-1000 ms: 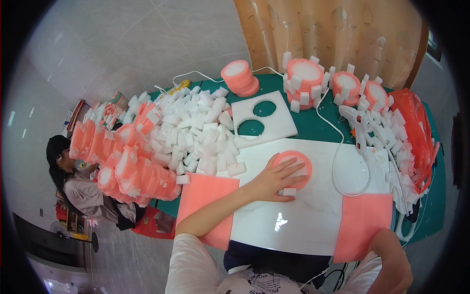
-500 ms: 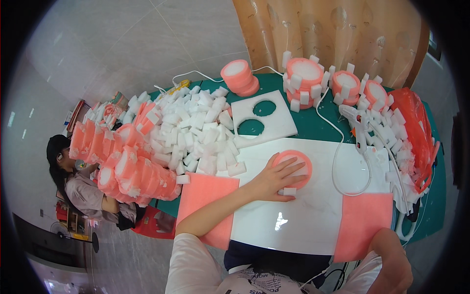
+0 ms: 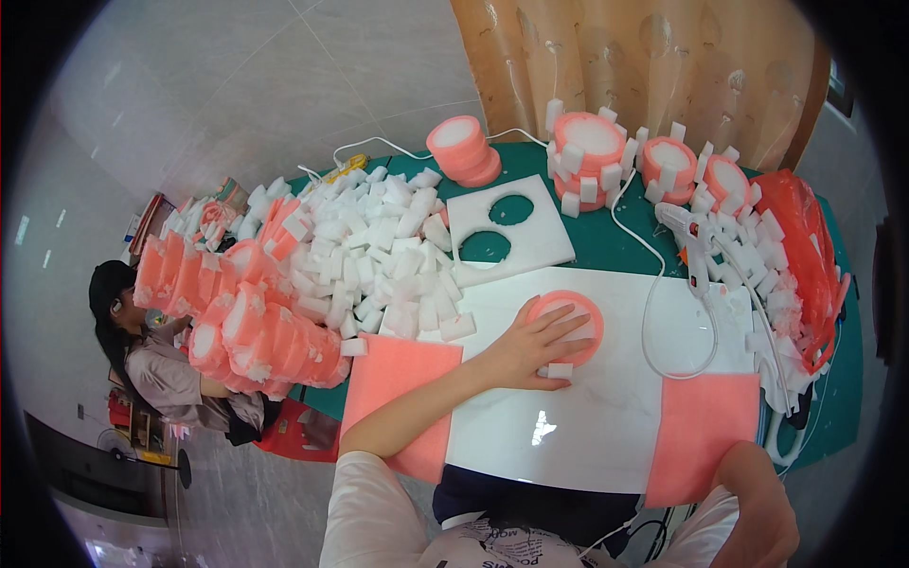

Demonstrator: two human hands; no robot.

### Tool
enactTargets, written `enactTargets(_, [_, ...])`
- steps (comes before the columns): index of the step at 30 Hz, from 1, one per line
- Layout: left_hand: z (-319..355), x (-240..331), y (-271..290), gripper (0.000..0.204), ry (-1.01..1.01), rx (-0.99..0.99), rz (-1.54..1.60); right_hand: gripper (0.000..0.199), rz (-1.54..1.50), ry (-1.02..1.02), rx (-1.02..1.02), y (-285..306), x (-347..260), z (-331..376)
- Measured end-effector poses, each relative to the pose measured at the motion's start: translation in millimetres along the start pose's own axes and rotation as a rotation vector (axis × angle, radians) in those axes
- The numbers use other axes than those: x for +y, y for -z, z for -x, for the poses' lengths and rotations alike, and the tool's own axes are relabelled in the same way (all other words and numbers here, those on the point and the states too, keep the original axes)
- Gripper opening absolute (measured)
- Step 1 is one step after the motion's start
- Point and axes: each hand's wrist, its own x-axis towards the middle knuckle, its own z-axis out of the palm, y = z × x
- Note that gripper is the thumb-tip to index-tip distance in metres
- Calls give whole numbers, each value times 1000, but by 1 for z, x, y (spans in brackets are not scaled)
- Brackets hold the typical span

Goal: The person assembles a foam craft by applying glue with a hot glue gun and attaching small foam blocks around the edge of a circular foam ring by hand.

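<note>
My left hand (image 3: 540, 346) lies flat with spread fingers on a round pink foam disc (image 3: 589, 352) with a pale centre, set on the glossy white board (image 3: 559, 445). A small white foam block (image 3: 561, 371) sits at the disc's near edge, by my thumb. Whether my thumb presses on that block is hard to see. Of my right arm only a bent part shows at the lower right, beside a pink foam sheet (image 3: 701, 426); the right hand itself is out of sight.
White foam blocks (image 3: 369, 246) and pink foam rings (image 3: 275, 341) are piled left. A white foam sheet with two holes (image 3: 549, 241) lies beyond the board. Right are a glue gun (image 3: 696, 251) with looping cable and a red bag (image 3: 805, 256). Another person (image 3: 175, 369) sits far left.
My left hand and the pink disc stay in place. The person at the far left has shifted an arm slightly.
</note>
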Motion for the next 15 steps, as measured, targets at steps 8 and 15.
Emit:
enactTargets(8, [-3,1,0,63,-8,5,15,36,-262,330,-132,19,46,-16])
enactTargets(15, [-2,1,0,62,1,-1,11,34,-323,223,-58,18,43,-15])
